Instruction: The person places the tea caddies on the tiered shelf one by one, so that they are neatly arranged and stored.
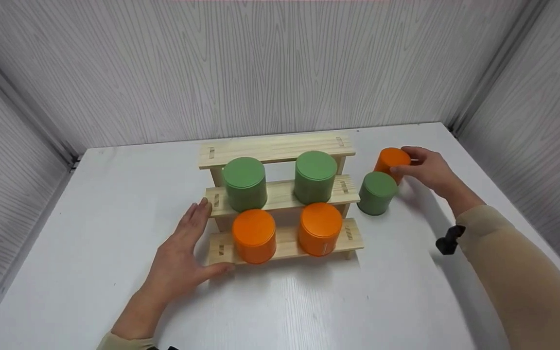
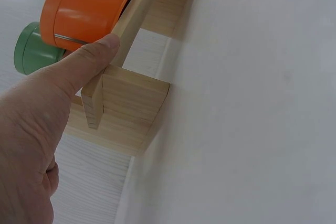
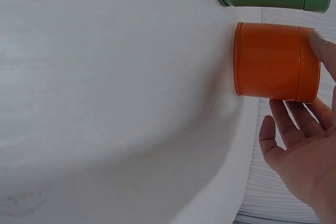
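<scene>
A three-step wooden rack (image 1: 287,239) stands on the table. Two green tins (image 1: 245,184) are on its middle step and two orange tins (image 1: 254,237) on the bottom one. My left hand (image 1: 178,262) lies along the rack's left side, fingers straight, fingertips at the middle step's end and thumb touching the bottom step's front edge (image 2: 128,30). To the right of the rack, my right hand (image 1: 428,170) holds another orange tin (image 3: 273,61) near its lid, between thumb and fingers. A loose green tin (image 1: 377,193) stands just in front of that orange tin.
The rack's top step (image 1: 275,148) bears no tin. The white table (image 1: 309,306) extends around the rack, with a wood-grained panel (image 1: 280,68) behind it and more panels at both sides.
</scene>
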### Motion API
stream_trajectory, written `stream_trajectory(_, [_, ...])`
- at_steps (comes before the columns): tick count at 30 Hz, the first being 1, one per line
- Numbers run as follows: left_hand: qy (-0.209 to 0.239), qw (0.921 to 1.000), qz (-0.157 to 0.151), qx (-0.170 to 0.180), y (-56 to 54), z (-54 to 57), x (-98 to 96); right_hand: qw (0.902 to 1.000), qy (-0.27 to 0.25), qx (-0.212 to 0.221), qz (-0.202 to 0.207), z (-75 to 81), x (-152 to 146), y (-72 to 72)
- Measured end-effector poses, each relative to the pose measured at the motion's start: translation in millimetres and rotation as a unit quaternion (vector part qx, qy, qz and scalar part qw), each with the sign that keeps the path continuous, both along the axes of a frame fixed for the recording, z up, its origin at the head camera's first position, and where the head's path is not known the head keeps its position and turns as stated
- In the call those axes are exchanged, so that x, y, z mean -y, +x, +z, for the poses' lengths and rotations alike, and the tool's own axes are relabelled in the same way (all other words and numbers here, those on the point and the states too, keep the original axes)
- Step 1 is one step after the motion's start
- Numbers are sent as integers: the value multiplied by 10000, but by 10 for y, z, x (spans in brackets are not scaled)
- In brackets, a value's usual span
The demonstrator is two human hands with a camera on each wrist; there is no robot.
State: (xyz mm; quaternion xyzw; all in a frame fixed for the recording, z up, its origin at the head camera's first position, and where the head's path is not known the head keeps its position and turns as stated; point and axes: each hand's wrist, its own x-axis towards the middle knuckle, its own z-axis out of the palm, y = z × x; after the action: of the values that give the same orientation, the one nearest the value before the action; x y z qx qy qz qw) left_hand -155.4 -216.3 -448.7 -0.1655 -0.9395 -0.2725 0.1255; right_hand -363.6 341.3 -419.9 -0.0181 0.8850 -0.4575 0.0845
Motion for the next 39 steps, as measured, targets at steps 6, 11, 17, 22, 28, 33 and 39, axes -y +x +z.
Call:
stream_trajectory(6, [39, 10000, -39, -54, -8, 9, -14, 10000, 29, -51, -35, 9, -85, 8])
stream_trajectory(11, [81, 9995, -117, -278, -16, -9, -6, 10000, 29, -24, -25, 42, -143, 11])
stream_trajectory(17, [32, 9997, -112, -197, -21, -5, -13, 9998, 140, -118, -92, 139, -207, 54])
stream_trajectory(22, [42, 9999, -91, -107, -22, -2, -14, 9995, 155, -245, -155, 276, -251, 92])
stream_trajectory(28, [-10, 10000, -49, 15, -18, 12, -13, 9979, 257, -560, -221, 535, -263, 135])
stream_trajectory(33, [-36, 10000, -25, 45, -8, 18, -6, 9962, 215, -832, -166, 791, -219, 166])
stream_trajectory(39, [47, 9999, -69, -88, -1, 4, -2, 9954, 32, -947, -154, 1109, -79, 211])
